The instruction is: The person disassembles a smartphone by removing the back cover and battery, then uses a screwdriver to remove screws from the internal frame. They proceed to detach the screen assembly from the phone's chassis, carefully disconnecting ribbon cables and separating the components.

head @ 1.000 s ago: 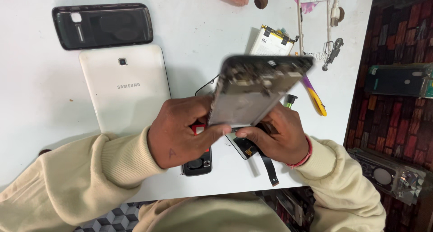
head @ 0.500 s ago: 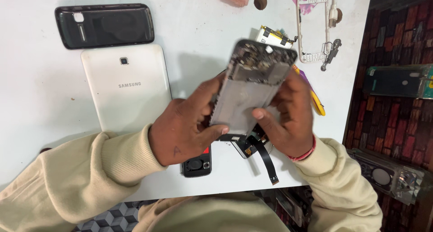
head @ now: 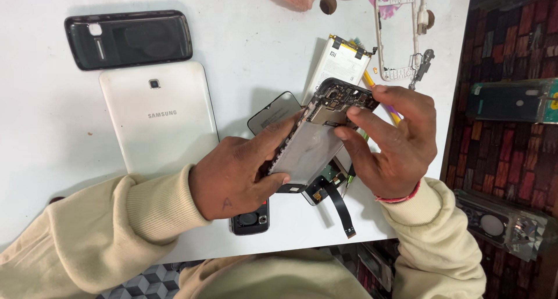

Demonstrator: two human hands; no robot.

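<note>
While lifted off the table [head: 256, 55] between both hands, opened phone [head: 317, 142] sits tilted, circuit side up. Left hand [head: 238, 180] clenched along its lower edge; right hand [head: 398, 139] pinching the top end, fingertip [head: 342, 134] on the board. Best kept steady, pressing lightly, minding the dangling black ribbon cable [head: 340, 209]. Beyond: battery [head: 340, 61], white tablet [head: 160, 116], black back cover [head: 128, 38].
</note>
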